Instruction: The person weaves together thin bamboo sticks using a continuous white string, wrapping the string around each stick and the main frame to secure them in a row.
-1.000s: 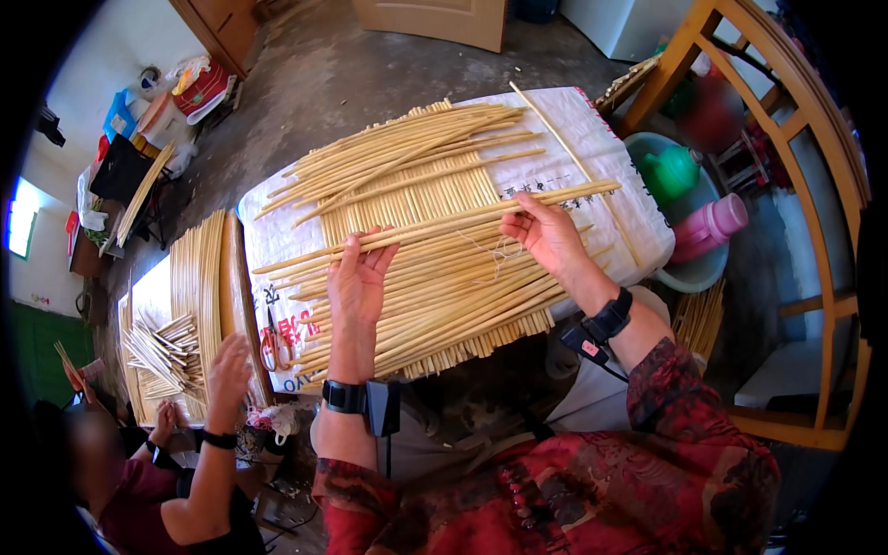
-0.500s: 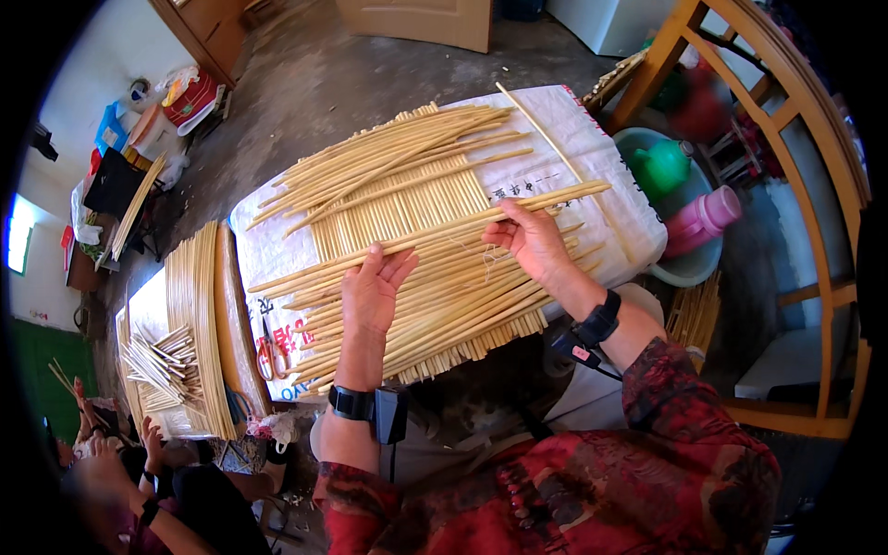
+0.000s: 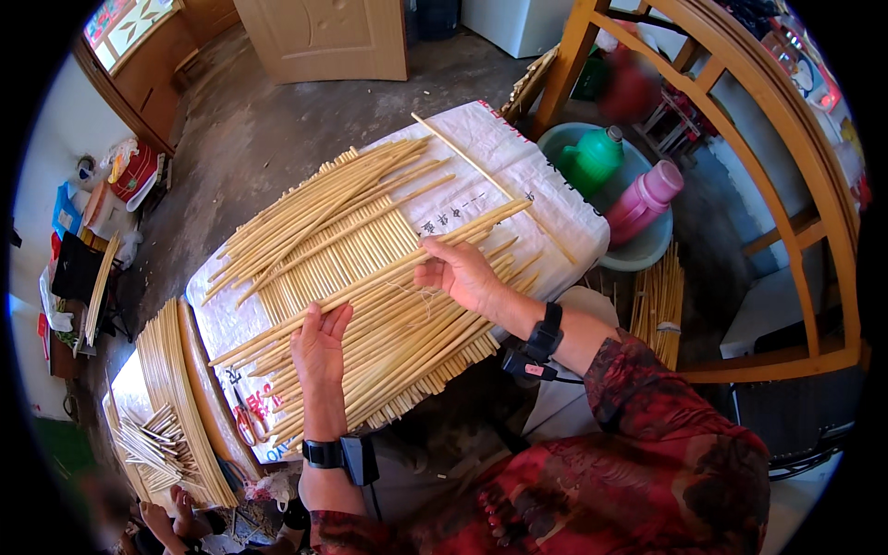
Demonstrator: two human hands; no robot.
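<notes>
Both hands grip a couple of long pale wooden sticks [image 3: 370,284] held crosswise over a white printed sheet [image 3: 564,153] on the work surface. My left hand [image 3: 319,342] is closed on them toward their left part, thumb on top. My right hand [image 3: 453,270] pinches them farther right, fingers curled under. Beneath lies a pile of long loose sticks [image 3: 388,356], with thin pale string [image 3: 425,298] near my right hand. Behind is a mat of short sticks [image 3: 338,236] with more long sticks [image 3: 314,194] on top. Scissors [image 3: 248,421] lie at the sheet's left.
A second work surface with stick bundles [image 3: 171,388] adjoins at left, a co-worker [image 3: 157,527] below it. Right are a basin [image 3: 629,250] with green [image 3: 592,162] and pink [image 3: 638,208] flasks, a bundle of sticks [image 3: 657,314] and a wooden frame [image 3: 786,240]. A door [image 3: 324,37] stands behind.
The view has turned, so the work surface and both hands sit farther left and lower. Both hands keep their hold on the sticks. The co-worker has dropped mostly out of view at lower left.
</notes>
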